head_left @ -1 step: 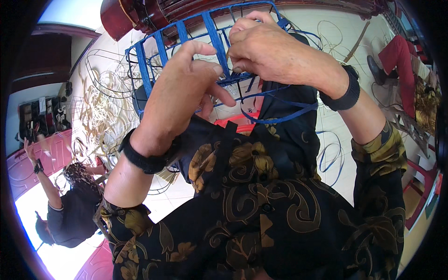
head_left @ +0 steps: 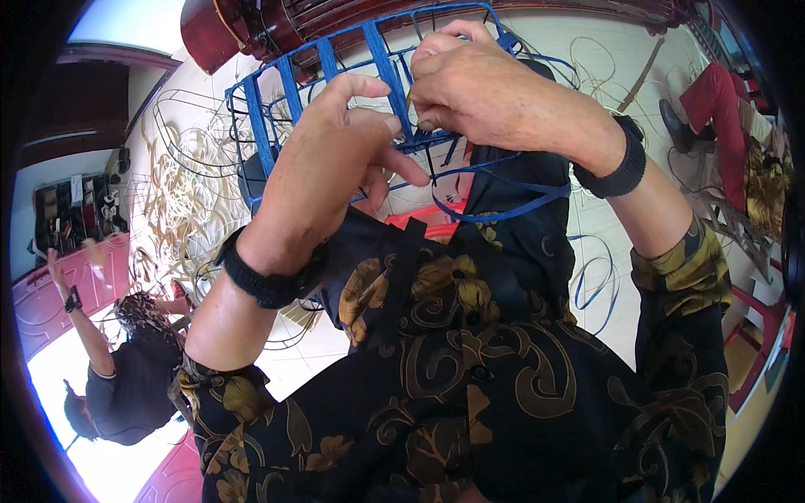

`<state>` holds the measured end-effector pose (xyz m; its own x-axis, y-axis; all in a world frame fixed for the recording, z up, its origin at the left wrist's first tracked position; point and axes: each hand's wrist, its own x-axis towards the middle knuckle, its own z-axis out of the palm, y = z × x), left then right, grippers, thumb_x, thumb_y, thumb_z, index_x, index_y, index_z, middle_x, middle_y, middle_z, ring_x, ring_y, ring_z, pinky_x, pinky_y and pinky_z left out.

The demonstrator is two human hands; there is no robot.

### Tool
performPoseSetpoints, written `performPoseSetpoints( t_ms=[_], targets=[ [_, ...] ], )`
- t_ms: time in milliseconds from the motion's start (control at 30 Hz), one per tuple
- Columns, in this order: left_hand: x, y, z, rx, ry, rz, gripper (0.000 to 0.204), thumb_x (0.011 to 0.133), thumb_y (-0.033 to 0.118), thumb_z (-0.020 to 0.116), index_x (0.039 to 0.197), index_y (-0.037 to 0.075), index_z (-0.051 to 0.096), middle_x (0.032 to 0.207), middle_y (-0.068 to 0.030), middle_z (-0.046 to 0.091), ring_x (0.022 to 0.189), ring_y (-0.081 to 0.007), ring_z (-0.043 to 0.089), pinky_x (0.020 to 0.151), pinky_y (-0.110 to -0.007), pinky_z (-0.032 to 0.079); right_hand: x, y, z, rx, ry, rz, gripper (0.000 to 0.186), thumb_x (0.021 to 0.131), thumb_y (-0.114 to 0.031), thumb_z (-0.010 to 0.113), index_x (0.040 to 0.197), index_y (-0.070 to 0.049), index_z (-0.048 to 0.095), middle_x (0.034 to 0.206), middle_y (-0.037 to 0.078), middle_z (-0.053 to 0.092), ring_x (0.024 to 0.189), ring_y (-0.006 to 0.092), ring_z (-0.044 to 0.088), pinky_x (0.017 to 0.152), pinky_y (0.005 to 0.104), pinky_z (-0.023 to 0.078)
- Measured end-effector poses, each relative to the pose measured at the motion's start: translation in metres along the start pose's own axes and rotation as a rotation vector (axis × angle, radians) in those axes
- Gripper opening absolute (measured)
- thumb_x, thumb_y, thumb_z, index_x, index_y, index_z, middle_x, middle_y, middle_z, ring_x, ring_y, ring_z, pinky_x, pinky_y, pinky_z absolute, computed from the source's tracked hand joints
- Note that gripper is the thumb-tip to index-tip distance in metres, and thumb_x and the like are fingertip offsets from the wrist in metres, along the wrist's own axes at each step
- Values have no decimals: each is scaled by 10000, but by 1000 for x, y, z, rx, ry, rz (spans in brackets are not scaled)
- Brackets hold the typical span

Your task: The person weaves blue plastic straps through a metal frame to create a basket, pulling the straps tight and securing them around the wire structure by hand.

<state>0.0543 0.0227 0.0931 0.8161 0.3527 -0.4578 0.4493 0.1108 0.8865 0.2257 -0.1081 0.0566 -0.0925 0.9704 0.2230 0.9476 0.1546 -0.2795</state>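
Note:
A wire frame (head_left: pixel 379 63), its bars wrapped in blue strip, rests by my knees beneath both hands. My right hand (head_left: pixel 482 88) is closed over its near rail, fingertips pinched together where the blue bars meet. What lies inside the pinch is hidden. My left hand (head_left: pixel 323 163) hovers beside that spot, its fingers bent and spread, with nothing visible in them. Just past its fingertips, a thin black wire pokes down from the rail. A loose loop of blue strip (head_left: pixel 549 194) hangs from the frame across my right thigh.
Pale strips (head_left: pixel 180 193) lie heaped on the tiled floor at left, beside black wire hoops. A dark red wooden bench (head_left: pixel 335 18) runs along the far side. A person in black (head_left: pixel 134 381) works at lower left with raised hands. Another person's red-trousered leg (head_left: pixel 713 109) shows at right.
My left hand has shifted very slightly, its lower fingers moving a little. The person at lower left has moved their hands. My right hand and the frame look the same.

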Motion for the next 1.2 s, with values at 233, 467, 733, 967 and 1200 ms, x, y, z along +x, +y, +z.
performPoseSetpoints(
  t_ms=[233,467,733,967,1200],
  targets=[
    [1,-3,15,-16,110,15,263,898,-31,566,1158,-34,529,671,-93,639,448,-133,556,390,-261,373,0,1,5,-73,-18,49,111,846,-192,767,902,-97,763,916,42,681,1019,219,625,1060,445,340],
    [-3,-12,17,289,147,171,65,883,-25,626,923,6,666,653,-85,639,483,-162,603,437,-300,455,15,-1,-7,-37,-224,102,104,850,-196,753,864,-94,743,896,45,668,1045,228,606,1024,446,346],
    [-8,-57,44,897,459,789,210,840,-33,661,1024,48,725,794,-121,608,685,-311,645,567,-399,510,6,9,-3,-30,-184,-11,48,864,-121,710,863,-75,696,929,69,628,1142,266,554,1065,472,341],
    [-4,-56,36,783,360,764,192,854,-46,659,1019,23,728,853,-173,679,764,-371,678,678,-428,543,-2,2,5,22,-27,37,31,869,-97,706,878,-68,699,1046,87,667,1218,271,563,1105,493,326],
    [-6,-63,38,739,418,800,208,868,-26,685,1070,13,716,973,-189,726,869,-363,723,749,-379,570,12,-5,0,-189,-196,67,59,857,-140,712,822,-98,735,918,78,680,1096,270,599,1020,483,368]
  ],
)
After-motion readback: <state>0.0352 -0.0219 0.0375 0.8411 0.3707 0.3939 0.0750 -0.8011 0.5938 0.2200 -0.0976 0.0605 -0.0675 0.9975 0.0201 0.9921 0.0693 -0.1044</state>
